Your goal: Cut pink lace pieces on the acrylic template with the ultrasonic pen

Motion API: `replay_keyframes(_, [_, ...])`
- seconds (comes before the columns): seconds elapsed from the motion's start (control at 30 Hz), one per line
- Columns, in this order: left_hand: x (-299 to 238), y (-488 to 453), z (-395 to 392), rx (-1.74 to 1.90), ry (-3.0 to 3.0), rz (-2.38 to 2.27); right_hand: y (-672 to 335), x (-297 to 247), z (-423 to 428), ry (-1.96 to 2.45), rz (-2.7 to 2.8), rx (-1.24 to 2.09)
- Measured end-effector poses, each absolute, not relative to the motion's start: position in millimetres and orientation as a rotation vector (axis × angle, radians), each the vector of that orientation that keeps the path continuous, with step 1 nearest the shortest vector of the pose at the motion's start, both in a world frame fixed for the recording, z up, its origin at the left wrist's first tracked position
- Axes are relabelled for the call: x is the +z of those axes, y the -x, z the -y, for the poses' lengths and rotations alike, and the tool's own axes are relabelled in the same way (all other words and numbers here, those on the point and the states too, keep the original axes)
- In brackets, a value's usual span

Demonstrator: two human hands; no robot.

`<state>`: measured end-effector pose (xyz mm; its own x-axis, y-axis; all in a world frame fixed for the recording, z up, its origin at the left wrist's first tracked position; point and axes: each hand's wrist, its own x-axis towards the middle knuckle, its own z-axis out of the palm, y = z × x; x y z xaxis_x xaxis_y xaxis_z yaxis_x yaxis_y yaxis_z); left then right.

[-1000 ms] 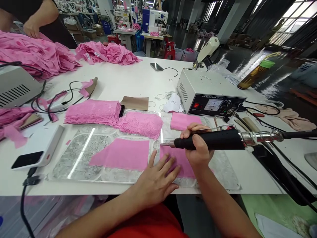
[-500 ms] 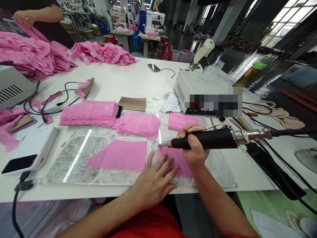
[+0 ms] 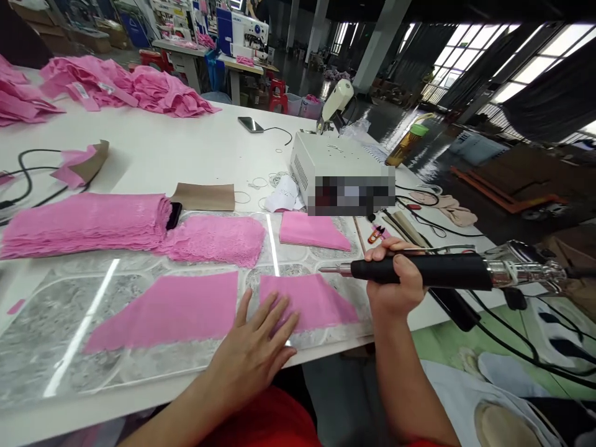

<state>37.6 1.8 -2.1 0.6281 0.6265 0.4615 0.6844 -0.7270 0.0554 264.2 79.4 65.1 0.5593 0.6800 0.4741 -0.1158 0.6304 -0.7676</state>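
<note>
My left hand lies flat with spread fingers, its fingertips on the left part of a small pink fabric piece with a slanted right edge. My right hand is wrapped round a black corded handpiece, perhaps an ultrasonic tool. Its thin metal tip points left, seemingly just above the fabric's upper edge; contact I cannot tell. To the left, a larger pink piece lies flat on the marbled clear-topped board. Behind my hands sit a pink stack and a lacy pink pile.
A thick pink stack stands at the left beside brown card. Behind, a grey box with cables occupies the right side. Small orange snips lie near my right hand. A phone and heaped pink garments are farther back.
The view has swung to the right. My right hand has drawn the handpiece rightward from the small piece's upper left corner. My left hand stays flat on that piece.
</note>
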Motion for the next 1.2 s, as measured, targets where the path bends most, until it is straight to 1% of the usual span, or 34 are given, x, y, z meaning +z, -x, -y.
replay_keyframes(0.53, [2.0,-40.2,-1.4,-0.688,2.71,1.135,-267.8,52.5,-75.1,0.719,0.907,0.553])
replay_keyframes(1.2, [-0.9,-39.6,-1.5,-0.693,2.736,1.157,-269.7,53.6,-73.7,0.717,0.917,0.562])
